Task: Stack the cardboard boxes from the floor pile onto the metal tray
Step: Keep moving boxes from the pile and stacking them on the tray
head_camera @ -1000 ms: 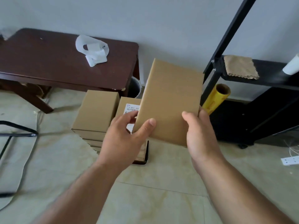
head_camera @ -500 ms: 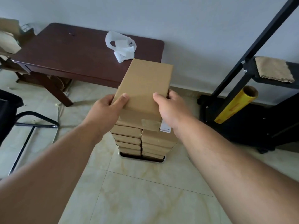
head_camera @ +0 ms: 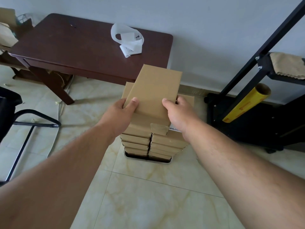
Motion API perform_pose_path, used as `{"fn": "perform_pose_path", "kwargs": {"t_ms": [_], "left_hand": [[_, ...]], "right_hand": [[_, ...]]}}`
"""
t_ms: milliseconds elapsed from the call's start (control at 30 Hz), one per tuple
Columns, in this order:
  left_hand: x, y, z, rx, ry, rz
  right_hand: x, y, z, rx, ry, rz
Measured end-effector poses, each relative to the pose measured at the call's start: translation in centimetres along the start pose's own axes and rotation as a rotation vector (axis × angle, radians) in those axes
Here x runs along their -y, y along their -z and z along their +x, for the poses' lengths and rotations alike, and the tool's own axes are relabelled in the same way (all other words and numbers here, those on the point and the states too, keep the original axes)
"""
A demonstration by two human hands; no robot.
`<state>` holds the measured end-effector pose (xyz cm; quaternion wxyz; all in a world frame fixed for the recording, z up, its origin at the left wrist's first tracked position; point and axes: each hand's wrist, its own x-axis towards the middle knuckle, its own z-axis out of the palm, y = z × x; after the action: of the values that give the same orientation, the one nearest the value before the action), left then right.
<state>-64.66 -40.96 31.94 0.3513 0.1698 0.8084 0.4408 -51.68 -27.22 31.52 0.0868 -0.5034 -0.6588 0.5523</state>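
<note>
Both sets of fingers clamped on the top box [head_camera: 153,95]: left hand [head_camera: 123,111] thumb on the lid, right hand [head_camera: 179,111] thumb likewise, other fingers wrapped round the side edges. Box sits skewed over the two-column stack [head_camera: 151,142] on the metal tray [head_camera: 148,161], straddling both columns. Contact underneath hidden. Risk: releasing it off-square makes the tall stack lean or slide. Square it first.

metal tray [head_camera: 166,161] mostly hidden — label [head_camera: 175,129] unreadable
</note>
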Motion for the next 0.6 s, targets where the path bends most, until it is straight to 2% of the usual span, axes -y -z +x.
{"fn": "perform_pose_path", "kwargs": {"t_ms": [300,500,600], "left_hand": [[0.6,-0.2,0.6,0.006,-0.016,0.019],[3.0,0.8,-0.2,-0.039,0.017,-0.136],[4.4,1.8,-0.9,-0.132,0.045,-0.223]], "right_hand": [[-0.4,-0.4,0.2,-0.018,0.016,0.037],[-2.5,1.0,-0.3,-0.005,0.056,0.109],[-4.6,2.1,-0.5,-0.061,0.084,0.161]]}}
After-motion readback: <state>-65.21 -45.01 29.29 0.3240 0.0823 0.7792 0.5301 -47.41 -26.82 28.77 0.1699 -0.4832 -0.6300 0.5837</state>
